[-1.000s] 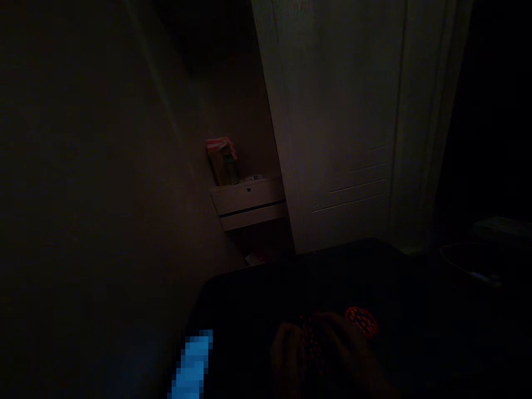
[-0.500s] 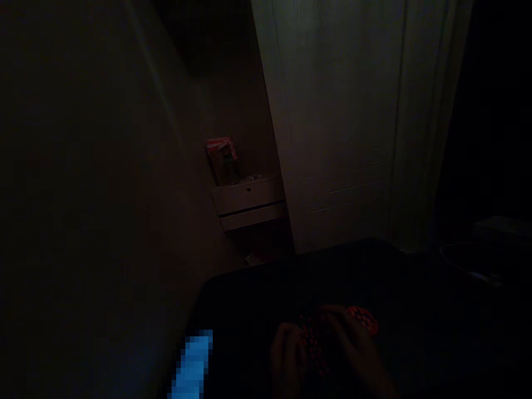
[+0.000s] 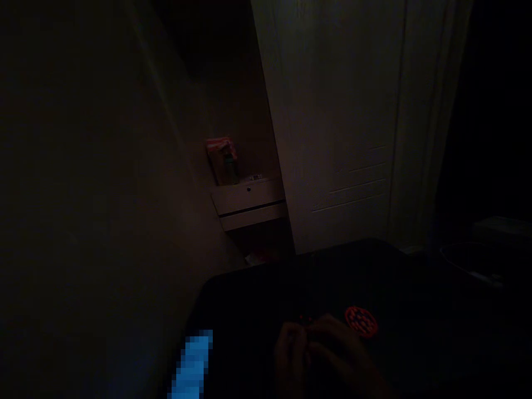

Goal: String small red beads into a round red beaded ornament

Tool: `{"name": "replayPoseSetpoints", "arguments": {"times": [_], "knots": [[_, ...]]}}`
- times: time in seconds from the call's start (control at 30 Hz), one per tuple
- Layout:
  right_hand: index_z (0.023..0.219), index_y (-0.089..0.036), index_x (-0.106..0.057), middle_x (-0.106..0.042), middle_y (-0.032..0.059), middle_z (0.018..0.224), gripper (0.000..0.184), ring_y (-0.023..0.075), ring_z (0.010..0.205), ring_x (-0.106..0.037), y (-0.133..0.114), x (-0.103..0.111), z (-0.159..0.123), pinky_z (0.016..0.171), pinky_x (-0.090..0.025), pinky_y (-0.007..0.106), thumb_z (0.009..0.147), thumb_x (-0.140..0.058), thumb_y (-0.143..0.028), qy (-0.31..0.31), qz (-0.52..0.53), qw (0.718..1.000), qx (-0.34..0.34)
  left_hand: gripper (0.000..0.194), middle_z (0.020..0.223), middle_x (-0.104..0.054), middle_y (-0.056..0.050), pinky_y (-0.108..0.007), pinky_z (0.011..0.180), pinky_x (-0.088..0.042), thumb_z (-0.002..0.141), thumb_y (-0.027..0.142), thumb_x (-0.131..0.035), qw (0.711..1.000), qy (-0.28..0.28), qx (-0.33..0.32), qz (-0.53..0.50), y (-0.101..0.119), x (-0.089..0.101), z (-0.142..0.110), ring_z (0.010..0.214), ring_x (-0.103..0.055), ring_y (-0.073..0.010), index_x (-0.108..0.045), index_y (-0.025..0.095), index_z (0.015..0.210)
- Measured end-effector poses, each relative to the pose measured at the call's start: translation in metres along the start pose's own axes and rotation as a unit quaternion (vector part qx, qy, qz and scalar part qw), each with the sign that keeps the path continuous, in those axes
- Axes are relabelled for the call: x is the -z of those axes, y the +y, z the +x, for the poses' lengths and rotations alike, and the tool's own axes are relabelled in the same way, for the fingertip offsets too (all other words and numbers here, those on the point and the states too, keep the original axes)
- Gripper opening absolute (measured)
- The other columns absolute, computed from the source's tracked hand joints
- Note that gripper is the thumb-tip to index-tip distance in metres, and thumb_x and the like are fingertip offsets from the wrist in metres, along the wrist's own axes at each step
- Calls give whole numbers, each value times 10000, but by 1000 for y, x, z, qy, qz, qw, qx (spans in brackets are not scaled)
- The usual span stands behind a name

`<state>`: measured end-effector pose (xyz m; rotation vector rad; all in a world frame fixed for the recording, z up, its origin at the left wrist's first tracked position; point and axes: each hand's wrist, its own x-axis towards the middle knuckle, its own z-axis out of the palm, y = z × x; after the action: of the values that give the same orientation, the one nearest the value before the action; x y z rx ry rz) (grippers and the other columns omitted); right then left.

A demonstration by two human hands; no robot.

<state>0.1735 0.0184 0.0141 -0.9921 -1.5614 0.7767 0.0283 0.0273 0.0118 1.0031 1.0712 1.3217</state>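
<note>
In the dark lower middle of the head view, my left hand has its fingers bent and drawn together. The fingertips of my right hand meet it from the right, thumb and fingers pinched. Whatever lies between the fingertips is hidden in the gloom. Small red specks show just beyond the fingertips; my hands cover the area below them. A round dark disc with a red rim and red marks inside lies just right of my right hand, apart from it.
Beneath my hands spreads a dark surface like a bed. A bright blue pixelated patch is at lower left. Beyond stand a pale wardrobe door and a small drawer unit bearing a red-and-white-topped bag. A cable lies at right.
My right hand lifted slightly away to the right, showing more of the red specks, then came back left to meet my left hand, covering most of them. The disc stayed put.
</note>
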Motion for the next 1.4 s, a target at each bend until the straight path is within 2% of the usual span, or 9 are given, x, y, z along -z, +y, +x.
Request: {"name": "replayPoseSetpoints", "arguments": {"times": [0.1, 0.3, 0.57, 0.8, 1.0, 1.27, 1.4], "knots": [[931, -266, -779, -749, 52, 928, 135, 229, 878, -714, 2, -1, 0, 802, -578, 314, 886, -714, -376, 17, 3, 1000, 2, 619, 608, -539, 35, -198, 480, -340, 639, 763, -733, 1000, -1, -2, 17, 0, 0, 0, 513, -435, -82, -651, 175, 812], [930, -281, -811, -758, 61, 942, 211, 238, 890, -716, 0, -2, 2, 817, -577, 332, 915, -678, -444, -24, 1, 1000, 15, 630, 623, -577, 13, -217, 477, -362, 614, 781, -731, 998, -3, -17, 54, 0, 0, 2, 495, -432, -90, -664, 178, 783], [846, -266, -768, -749, 46, 916, 234, 232, 879, -708, -9, 0, -2, 836, -564, 326, 941, -642, -440, -20, -9, 1000, -2, 564, 559, -536, 21, -215, 469, -358, 686, 741, -706, 998, 2, -23, 62, 5, -2, -3, 493, -438, -106, -682, 184, 772], [853, -258, -736, -728, 43, 895, 260, 216, 849, -691, -10, 1, 0, 795, -554, 301, 982, -568, -409, -26, -5, 1000, 12, 613, 473, -456, 63, -214, 457, -339, 608, 778, -732, 999, -10, 2, 36, 14, -4, -5, 441, -376, -88, -658, 185, 741], [862, -268, -699, -717, 43, 906, 255, 223, 873, -684, -12, -1, -1, 809, -560, 301, 973, -563, -454, -8, -10, 1000, -5, 627, 490, -489, 48, -222, 464, -346, 587, 783, -744, 1000, 7, -2, 23, 7, -5, -2, 452, -393, -93, -669, 183, 753], [882, -290, -682, -714, 45, 885, 284, 236, 832, -680, -12, -2, -3, 770, -583, 319, 950, -542, -527, 11, -14, 1000, -18, 600, 516, -522, 27, -225, 477, -359, 621, 767, -733, 999, -4, -20, 40, -3, -1, 3, 484, -441, -109, -672, 186, 757], [857, -275, -658, -694, 38, 864, 296, 221, 815, -673, -13, -2, -3, 770, -572, 311, 976, -508, -501, 2, -18, 999, -27, 576, 505, -505, 39, -219, 480, -362, 626, 746, -747, 999, 5, -24, 35, -3, -3, 3, 477, -426, -100, -668, 189, 750]]}}
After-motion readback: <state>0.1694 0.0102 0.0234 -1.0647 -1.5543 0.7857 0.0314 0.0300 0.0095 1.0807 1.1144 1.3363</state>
